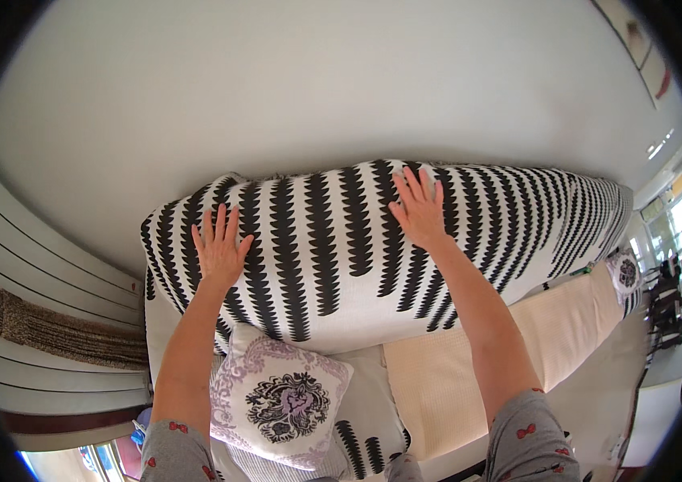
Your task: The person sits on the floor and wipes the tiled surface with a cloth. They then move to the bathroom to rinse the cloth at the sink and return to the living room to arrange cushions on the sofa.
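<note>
A white sofa cover with black zigzag-edged stripes [323,241] lies over the long backrest before me. My left hand [221,253] rests flat on the left part of it, fingers spread, holding nothing. Further right and nearer the top edge, my right hand [422,211] also lies on the cloth with its fingers apart. Below my left hand a white cushion with a lilac border and black ornament [286,400] leans on the seat. A cream waffle-textured cloth [437,385] covers much of the seat, passing under my right forearm.
A plain wall [316,78] rises behind the sofa. At the left stand white panels with a brown gathered curtain [63,337]. A second patterned cushion [624,271] sits at the sofa's far right end, with dark furniture [669,307] and windows beyond it.
</note>
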Action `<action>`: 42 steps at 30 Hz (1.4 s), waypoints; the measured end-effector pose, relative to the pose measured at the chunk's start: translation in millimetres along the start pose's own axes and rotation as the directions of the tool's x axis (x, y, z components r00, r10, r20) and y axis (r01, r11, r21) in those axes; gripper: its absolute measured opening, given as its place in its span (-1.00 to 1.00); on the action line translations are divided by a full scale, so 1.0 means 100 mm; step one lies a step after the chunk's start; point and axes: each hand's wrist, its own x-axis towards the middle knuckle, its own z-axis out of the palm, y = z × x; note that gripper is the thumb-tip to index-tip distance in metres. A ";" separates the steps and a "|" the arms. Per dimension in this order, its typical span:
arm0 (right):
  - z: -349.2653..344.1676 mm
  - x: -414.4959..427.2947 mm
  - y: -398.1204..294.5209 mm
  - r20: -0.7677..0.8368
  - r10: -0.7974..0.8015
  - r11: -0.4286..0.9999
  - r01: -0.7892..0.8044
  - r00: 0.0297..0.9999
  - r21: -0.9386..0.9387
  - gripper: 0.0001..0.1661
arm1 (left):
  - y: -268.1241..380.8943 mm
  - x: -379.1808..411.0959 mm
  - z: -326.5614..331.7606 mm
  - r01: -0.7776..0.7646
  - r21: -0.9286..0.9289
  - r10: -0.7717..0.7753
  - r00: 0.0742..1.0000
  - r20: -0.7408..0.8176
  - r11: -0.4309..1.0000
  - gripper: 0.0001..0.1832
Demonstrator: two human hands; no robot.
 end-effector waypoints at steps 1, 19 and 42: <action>0.06 0.08 0.04 -0.041 -0.018 1.000 0.018 0.999 -0.006 -0.35 | 0.00 0.04 0.04 -0.009 -0.010 0.008 1.000 -0.005 1.000 -0.30; 0.21 1.15 0.20 0.648 0.166 0.953 -0.290 0.743 0.089 -0.23 | -0.51 1.29 0.15 0.139 -0.251 0.001 0.874 0.487 0.958 -0.27; 1.21 1.14 0.54 0.589 -0.252 0.952 0.087 0.768 0.294 -0.49 | -1.03 1.59 0.57 0.205 -0.192 -0.155 0.957 0.246 0.960 -0.46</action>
